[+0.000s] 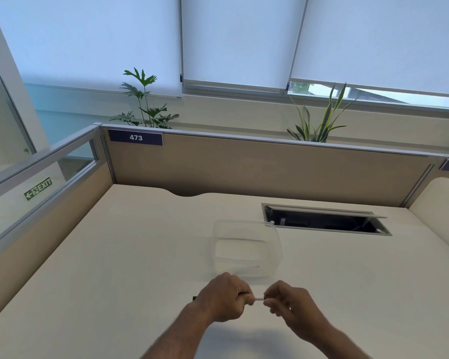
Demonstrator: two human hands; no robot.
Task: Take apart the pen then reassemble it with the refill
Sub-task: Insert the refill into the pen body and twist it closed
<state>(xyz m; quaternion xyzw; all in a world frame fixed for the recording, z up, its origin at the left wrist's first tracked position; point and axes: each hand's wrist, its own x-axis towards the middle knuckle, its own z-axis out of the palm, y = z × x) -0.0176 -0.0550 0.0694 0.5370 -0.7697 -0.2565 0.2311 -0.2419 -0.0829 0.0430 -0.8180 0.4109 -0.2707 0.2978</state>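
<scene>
Pen [259, 298] held level between both hands, low over the cream tabletop [114, 255].

Left hand [222, 297] is curled in a closed grip around the pen's barrel, with a dark end poking out past the wrist side; right hand [287, 300] pinches the other end with a narrow fingertip grip, and only a short white stretch of pen shows in the gap between them. Whether the parts are joined or separated there is too small to tell. Just beyond the hands sits a clear plastic box [246, 247], open-topped, on the tabletop. Farther back to the right, a cable hatch [324, 220] stands open in the surface, before a tan partition [244, 167] labelled 473.
</scene>
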